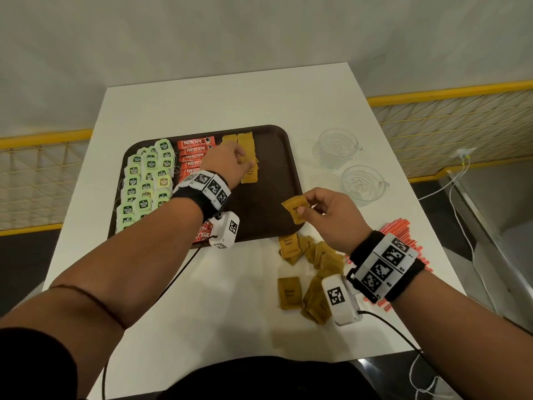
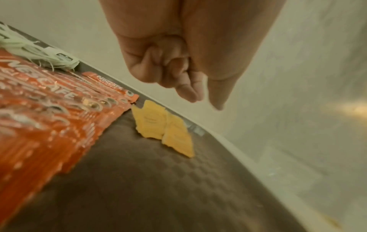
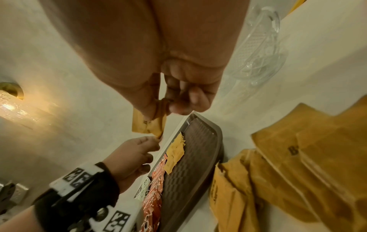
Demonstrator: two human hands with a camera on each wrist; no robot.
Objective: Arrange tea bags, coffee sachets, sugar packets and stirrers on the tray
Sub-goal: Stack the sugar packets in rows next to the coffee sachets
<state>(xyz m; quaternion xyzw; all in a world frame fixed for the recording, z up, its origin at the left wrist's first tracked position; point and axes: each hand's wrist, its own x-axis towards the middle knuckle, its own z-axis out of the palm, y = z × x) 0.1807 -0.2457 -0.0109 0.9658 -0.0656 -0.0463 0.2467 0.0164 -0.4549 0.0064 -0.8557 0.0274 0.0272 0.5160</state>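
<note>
White table surface is occupied by a brown tray. Against the tray's far rim, four sugar packets seem laid, partly hidden by the left hand, whose fingers are curled with nothing seen gripped. One packet is pinched in the right hand over the tray's near right corner. Two glass cups stand right of the tray.

The right hand pinches brown sugar packets above the brown tray. At seven o'clock, the left hand hovers by the tray's rim. More sugar packets lie at four o'clock.
</note>
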